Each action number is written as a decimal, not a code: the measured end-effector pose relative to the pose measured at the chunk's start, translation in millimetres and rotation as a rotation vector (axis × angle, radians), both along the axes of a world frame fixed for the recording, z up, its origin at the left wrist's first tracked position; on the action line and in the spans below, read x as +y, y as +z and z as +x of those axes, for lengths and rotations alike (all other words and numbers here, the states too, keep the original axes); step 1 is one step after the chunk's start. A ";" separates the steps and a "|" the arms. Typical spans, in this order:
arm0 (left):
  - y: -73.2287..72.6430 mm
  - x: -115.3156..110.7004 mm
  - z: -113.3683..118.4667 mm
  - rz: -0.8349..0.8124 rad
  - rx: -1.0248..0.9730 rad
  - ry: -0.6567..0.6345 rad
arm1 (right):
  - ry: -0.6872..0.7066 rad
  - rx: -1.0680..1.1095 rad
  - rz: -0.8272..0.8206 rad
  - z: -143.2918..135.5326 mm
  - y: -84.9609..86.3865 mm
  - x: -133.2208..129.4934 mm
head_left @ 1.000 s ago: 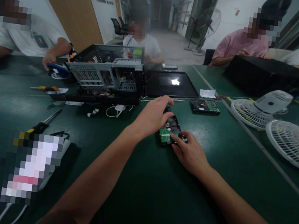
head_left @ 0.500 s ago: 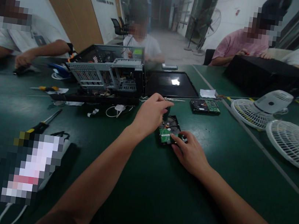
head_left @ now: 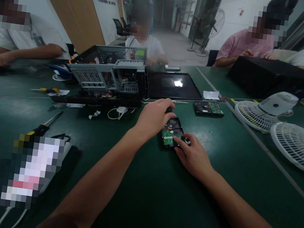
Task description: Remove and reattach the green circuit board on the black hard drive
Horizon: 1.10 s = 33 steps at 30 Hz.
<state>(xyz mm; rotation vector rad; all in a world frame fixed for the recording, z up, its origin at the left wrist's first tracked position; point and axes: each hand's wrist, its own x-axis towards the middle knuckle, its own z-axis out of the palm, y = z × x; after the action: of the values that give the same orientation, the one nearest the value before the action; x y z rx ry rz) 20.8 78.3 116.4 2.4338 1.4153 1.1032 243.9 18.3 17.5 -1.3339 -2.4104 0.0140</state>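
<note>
A hard drive point(head_left: 177, 126) with a green circuit board lies on the green table point(head_left: 139, 203). My left hand point(head_left: 156, 114) is closed around a dark-handled tool point(head_left: 168, 110) at the drive's upper left; its tip is hidden. At the drive's lower right corner, my right hand point(head_left: 192, 151) grips the edge, with the forefinger resting on the circuit board. A second hard drive point(head_left: 208, 108) lies farther back on the right.
An opened computer case point(head_left: 106, 79) and a black panel point(head_left: 174, 85) stand beyond my hands. A screwdriver point(head_left: 44, 127) and a blurred-out pale object point(head_left: 36, 169) lie left. White fan grilles point(head_left: 296, 147) are on the right. Several people sit around the table.
My left hand has turned slightly around the tool, its fingers now lower and covering more of the handle. The person at the left has moved both hands farther left. My right hand has stayed put.
</note>
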 end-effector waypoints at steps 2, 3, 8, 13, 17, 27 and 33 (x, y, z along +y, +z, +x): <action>0.5 -0.4 0.7 -0.003 0.011 0.021 | 0.000 -0.006 -0.009 -0.1 0.5 0.0; 0.6 -0.5 1.0 -0.002 0.010 0.024 | -0.001 -0.008 -0.012 -0.1 0.6 0.0; -1.2 0.5 1.8 -0.004 -0.067 0.008 | -0.004 -0.005 -0.015 -0.2 1.8 0.1; -2.0 0.1 1.7 0.003 -0.059 -0.026 | -0.001 -0.004 -0.018 -0.6 2.9 -0.3; -0.2 -1.0 1.3 0.018 -0.008 0.000 | -0.004 -0.014 -0.006 -0.2 0.9 0.0; -1.3 0.8 2.3 0.035 0.021 0.008 | -0.005 -0.017 -0.008 -0.1 0.6 0.2; -6.2 -1.9 11.4 0.052 -0.021 0.017 | -0.007 -0.029 -0.012 -0.6 -0.4 0.3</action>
<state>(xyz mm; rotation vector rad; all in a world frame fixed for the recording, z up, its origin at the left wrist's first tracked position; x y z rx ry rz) 32.2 76.4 110.2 2.4416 1.4213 1.1799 243.3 18.7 17.2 -1.3567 -2.4336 0.0070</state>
